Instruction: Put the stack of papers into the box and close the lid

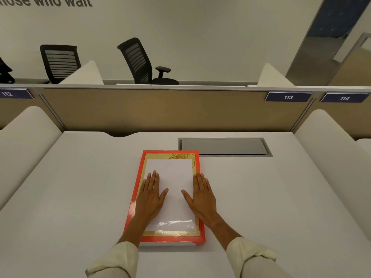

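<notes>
A flat rectangular box (141, 170) lies in the middle of the white desk (80, 187). Its top has an orange-red rim, a gold border and a glossy white centre panel (170, 173). This top looks like the lid lying on the box, with a thin white base showing under the near edge. No loose stack of papers shows. My left hand (149, 195) lies flat on the left half of the top, fingers together and thumb out. My right hand (201, 195) lies flat on the right edge, in the same pose. Neither hand holds anything.
A grey metal cable hatch (223, 147) is set into the desk just behind and right of the box. Padded white dividers stand at the left (26, 137) and right (329, 141). A tan partition (160, 109) closes the back, with black office chairs (140, 61) beyond.
</notes>
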